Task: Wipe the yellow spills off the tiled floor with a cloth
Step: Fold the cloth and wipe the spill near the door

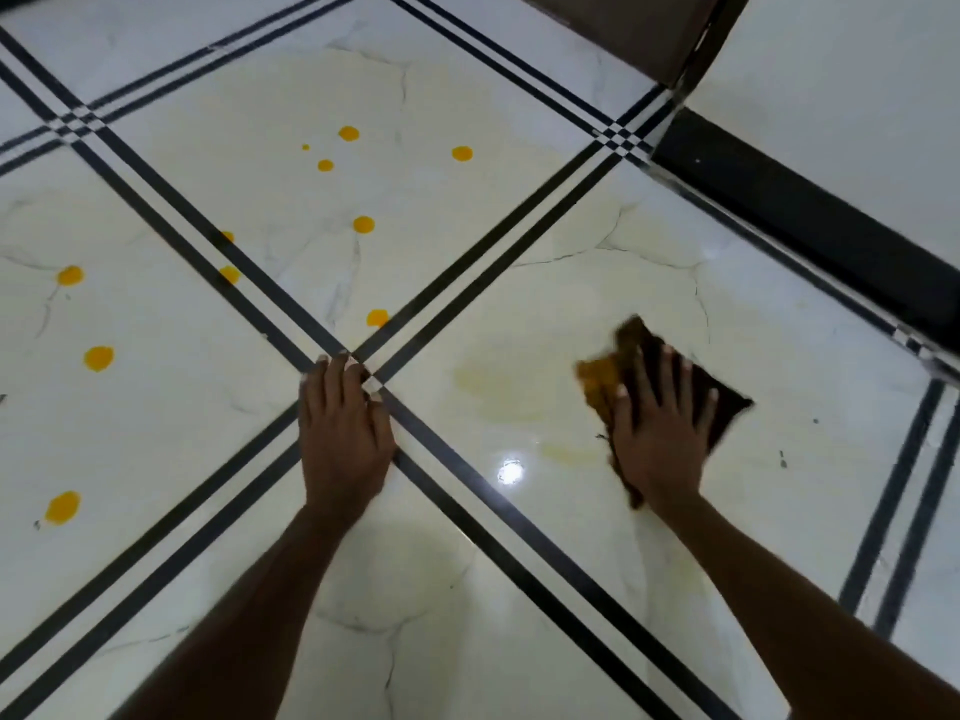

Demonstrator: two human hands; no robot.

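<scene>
Left hand (343, 428): flat on tiled floor (519, 283) at crossing of black grout stripes, fingers straight, holding nothing. Right hand (662, 433): fingers spread, pressing brown cloth (727, 402), yellow-stained at left edge, onto tile. Faint yellow smear (493, 387) between hands. Yellow spills (98, 358): round drops scattered across tiles left and beyond.

Single head-worn wide-angle view, looking steeply down and forward at tiled floor (519, 283). Close range: both forearms enter from bottom edge, hands mid-frame. Wall base upper right.
</scene>
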